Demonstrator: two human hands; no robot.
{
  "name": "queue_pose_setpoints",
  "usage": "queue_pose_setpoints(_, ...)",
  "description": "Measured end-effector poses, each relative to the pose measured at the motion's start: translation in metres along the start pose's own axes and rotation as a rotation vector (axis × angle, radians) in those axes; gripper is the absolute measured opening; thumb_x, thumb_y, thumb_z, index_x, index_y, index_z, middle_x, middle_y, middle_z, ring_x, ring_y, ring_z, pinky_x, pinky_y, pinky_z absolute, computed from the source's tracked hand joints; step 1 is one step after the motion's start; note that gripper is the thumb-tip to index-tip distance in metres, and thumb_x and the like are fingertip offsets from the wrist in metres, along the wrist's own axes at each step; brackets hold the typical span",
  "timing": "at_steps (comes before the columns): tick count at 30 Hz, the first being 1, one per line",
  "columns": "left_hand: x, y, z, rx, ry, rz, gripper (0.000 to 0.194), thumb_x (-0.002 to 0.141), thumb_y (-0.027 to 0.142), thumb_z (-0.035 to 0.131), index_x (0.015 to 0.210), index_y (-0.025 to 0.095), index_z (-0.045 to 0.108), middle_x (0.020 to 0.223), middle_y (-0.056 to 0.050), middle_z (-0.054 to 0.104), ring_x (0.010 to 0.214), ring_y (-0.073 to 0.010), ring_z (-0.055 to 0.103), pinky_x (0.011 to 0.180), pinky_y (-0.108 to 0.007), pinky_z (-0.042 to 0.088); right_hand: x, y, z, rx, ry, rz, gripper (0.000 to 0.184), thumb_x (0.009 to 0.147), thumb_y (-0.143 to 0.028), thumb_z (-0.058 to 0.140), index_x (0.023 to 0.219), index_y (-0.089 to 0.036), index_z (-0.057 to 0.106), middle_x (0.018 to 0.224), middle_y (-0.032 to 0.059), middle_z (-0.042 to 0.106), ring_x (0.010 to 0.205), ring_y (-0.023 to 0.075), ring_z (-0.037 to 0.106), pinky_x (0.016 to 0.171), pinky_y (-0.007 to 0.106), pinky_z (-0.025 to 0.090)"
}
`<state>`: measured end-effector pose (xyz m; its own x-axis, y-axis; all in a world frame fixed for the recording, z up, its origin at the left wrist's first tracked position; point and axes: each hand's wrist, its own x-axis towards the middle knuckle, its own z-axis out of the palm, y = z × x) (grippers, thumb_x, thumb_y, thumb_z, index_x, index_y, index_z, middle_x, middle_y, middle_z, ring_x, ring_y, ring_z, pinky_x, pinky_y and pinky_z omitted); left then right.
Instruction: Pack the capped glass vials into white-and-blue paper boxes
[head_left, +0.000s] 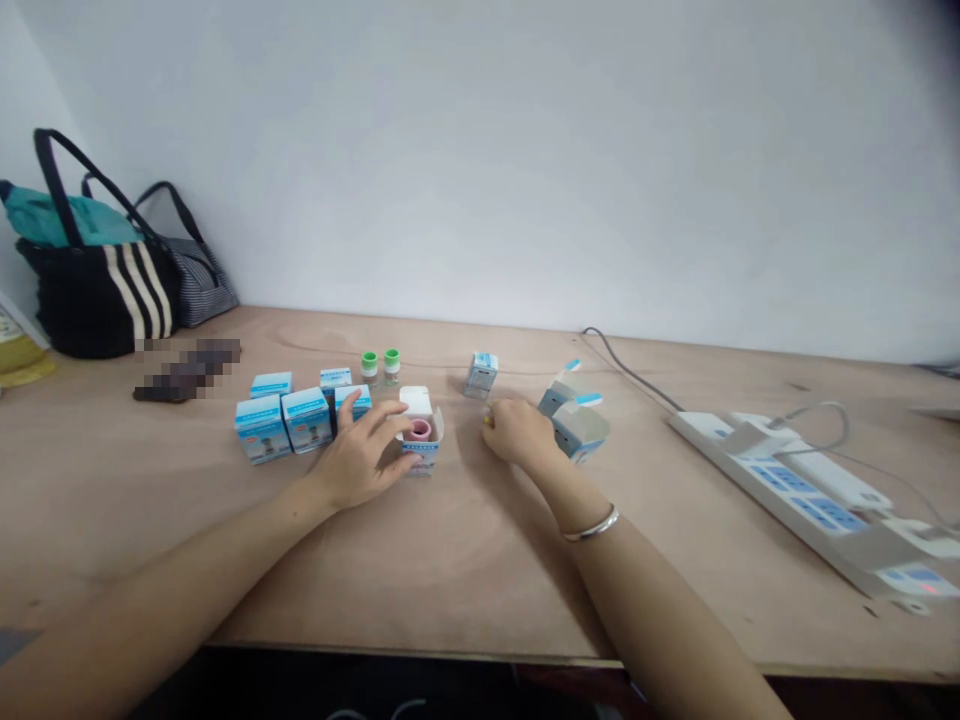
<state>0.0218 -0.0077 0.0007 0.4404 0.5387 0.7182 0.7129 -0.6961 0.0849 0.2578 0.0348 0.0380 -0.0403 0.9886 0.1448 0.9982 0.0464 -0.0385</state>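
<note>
My left hand (358, 460) reaches around the left side of an open blue-and-white carton (421, 456), thumb near its front and fingers at its back left. Inside that carton a pink ring-shaped top (419, 430) shows; the rest of it is hidden by the walls. My right hand (521, 432) is apart from this carton, a little to its right, with curled fingers. A tiny yellowish bit shows at its fingertips, too small to name. Just beyond the right hand stand two cartons with raised flaps, a nearer one (583, 432) and a farther one (556, 396).
Several closed cartons (262, 432) cluster left of my left hand. Two small clear bottles with green caps (369, 364) stand behind. Another closed carton (481, 376) is at centre back. A power strip (795, 500) with cables lies right; bags (97, 290) sit far left.
</note>
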Motion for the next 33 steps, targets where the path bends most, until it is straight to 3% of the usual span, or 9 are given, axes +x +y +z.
queue_pose_setpoints(3, 0.000, 0.000, 0.000, -0.003, -0.005, 0.004, 0.028, 0.082, 0.037, 0.057, 0.107, 0.022, 0.059, 0.116, -0.009, 0.062, 0.111, -0.0225, 0.057, 0.111, -0.049, 0.013, -0.001, -0.003, -0.007, 0.237, 0.162, -0.111, 0.016, 0.080, -0.028, 0.055, 0.073, -0.016, 0.062, 0.083, 0.0110, 0.064, 0.079, 0.0229, 0.061, 0.066, 0.031, 0.045)
queue_pose_setpoints(7, 0.001, 0.000, 0.000, -0.002, -0.018, -0.001, 0.030, 0.083, 0.037, 0.057, 0.108, 0.022, 0.058, 0.117, -0.009, 0.061, 0.112, -0.0227, 0.056, 0.111, -0.050, 0.015, -0.010, -0.017, -0.016, 0.919, 0.407, -0.461, 0.023, 0.082, -0.037, 0.059, 0.067, -0.019, 0.056, 0.069, 0.0019, 0.058, 0.068, 0.0149, 0.053, 0.066, 0.028, 0.042)
queue_pose_setpoints(9, 0.001, 0.000, 0.000, -0.004, -0.026, -0.004, 0.028, 0.083, 0.037, 0.056, 0.107, 0.022, 0.058, 0.116, -0.009, 0.062, 0.112, -0.0227, 0.056, 0.111, -0.050, 0.015, -0.017, -0.026, -0.017, 1.084, 0.397, -0.578, 0.024, 0.081, -0.038, 0.062, 0.067, -0.019, 0.058, 0.070, 0.0009, 0.056, 0.069, 0.0143, 0.052, 0.068, 0.029, 0.042)
queue_pose_setpoints(12, 0.000, 0.000, -0.001, -0.010, -0.025, -0.001, 0.026, 0.083, 0.037, 0.056, 0.104, 0.021, 0.059, 0.115, -0.009, 0.062, 0.113, -0.0229, 0.055, 0.111, -0.050, 0.015, -0.024, -0.035, -0.015, 1.124, 0.303, -0.654, 0.023, 0.079, -0.040, 0.065, 0.069, -0.020, 0.064, 0.071, 0.0006, 0.055, 0.072, 0.0147, 0.052, 0.072, 0.031, 0.041)
queue_pose_setpoints(21, 0.000, -0.001, 0.001, 0.003, -0.009, -0.008, 0.028, 0.082, 0.038, 0.057, 0.103, 0.021, 0.059, 0.115, -0.009, 0.061, 0.111, -0.0237, 0.056, 0.111, -0.050, 0.017, -0.022, -0.036, -0.008, 1.107, 0.148, -0.541, 0.033, 0.079, -0.047, 0.062, 0.063, -0.018, 0.064, 0.069, -0.0001, 0.051, 0.069, 0.0134, 0.049, 0.070, 0.030, 0.040)
queue_pose_setpoints(27, 0.001, -0.001, 0.000, -0.019, -0.014, -0.011, 0.027, 0.082, 0.038, 0.056, 0.103, 0.021, 0.058, 0.115, -0.010, 0.061, 0.111, -0.0232, 0.056, 0.111, -0.049, 0.015, -0.022, -0.038, -0.002, 0.941, 0.269, -0.372, 0.023, 0.074, -0.037, 0.066, 0.065, -0.018, 0.057, 0.065, -0.0008, 0.052, 0.063, 0.0124, 0.044, 0.059, 0.026, 0.036)
queue_pose_setpoints(30, 0.000, -0.001, 0.001, -0.004, -0.007, -0.007, 0.029, 0.081, 0.037, 0.057, 0.105, 0.021, 0.056, 0.116, -0.010, 0.061, 0.111, -0.0239, 0.056, 0.110, -0.049, 0.017, -0.021, -0.038, 0.000, 1.020, 0.284, -0.322, 0.023, 0.075, -0.039, 0.064, 0.072, -0.018, 0.055, 0.069, 0.0002, 0.056, 0.063, 0.0124, 0.047, 0.058, 0.025, 0.038)
queue_pose_setpoints(33, -0.001, 0.000, 0.001, 0.023, 0.081, -0.038, 0.041, 0.076, 0.042, 0.061, 0.109, 0.019, 0.051, 0.114, -0.011, 0.061, 0.110, -0.0264, 0.055, 0.106, -0.049, 0.022, -0.019, -0.036, 0.001, 1.111, 0.267, -0.264, 0.026, 0.082, -0.042, 0.053, 0.074, -0.018, 0.054, 0.067, -0.0003, 0.055, 0.063, 0.0123, 0.049, 0.059, 0.025, 0.040)
